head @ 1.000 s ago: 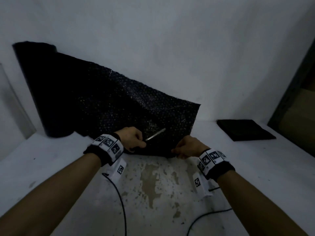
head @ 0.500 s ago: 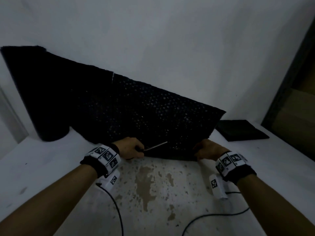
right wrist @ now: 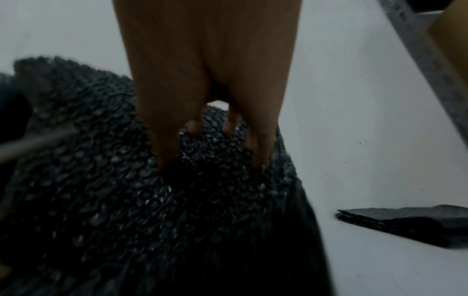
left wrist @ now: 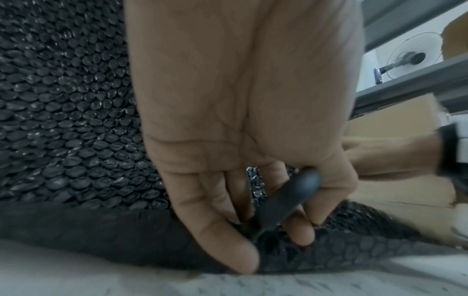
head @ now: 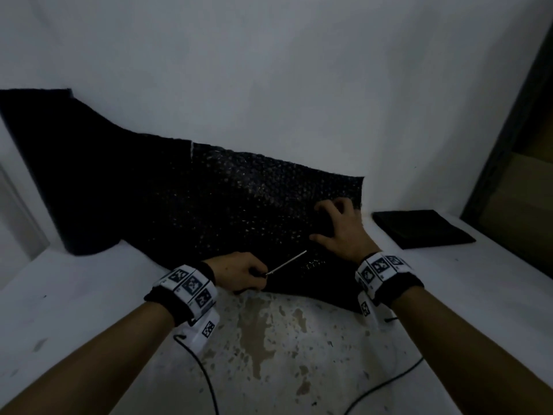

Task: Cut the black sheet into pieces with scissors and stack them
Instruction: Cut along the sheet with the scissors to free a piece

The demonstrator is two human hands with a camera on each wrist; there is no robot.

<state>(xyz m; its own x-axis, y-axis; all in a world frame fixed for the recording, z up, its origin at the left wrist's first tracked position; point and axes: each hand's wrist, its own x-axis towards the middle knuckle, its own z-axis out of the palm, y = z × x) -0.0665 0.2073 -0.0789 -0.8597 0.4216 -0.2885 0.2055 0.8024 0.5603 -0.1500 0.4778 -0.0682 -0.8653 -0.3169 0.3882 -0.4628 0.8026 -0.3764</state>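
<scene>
Our left hand [head: 239, 272] gripped the scissors [head: 285, 262], blades pressed together and pointing toward our right hand [head: 341, 229], which lay spread on the black sheet [head: 209, 202]. The sheet ran lengthwise leftward beyond both hands; the stack [head: 419, 227] lay right of the right hand.

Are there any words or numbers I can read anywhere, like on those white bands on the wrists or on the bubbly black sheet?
No words or numbers can be read in these pictures.
Left wristband: black-and-white square code patterns only, no letters.
Right wristband: the same kind of code squares, no letters.
Black bubble sheet: no print visible.
Scissors in the left hand: any marking is too small and dark to tell.
Stack of cut black pieces: no print visible.
</scene>
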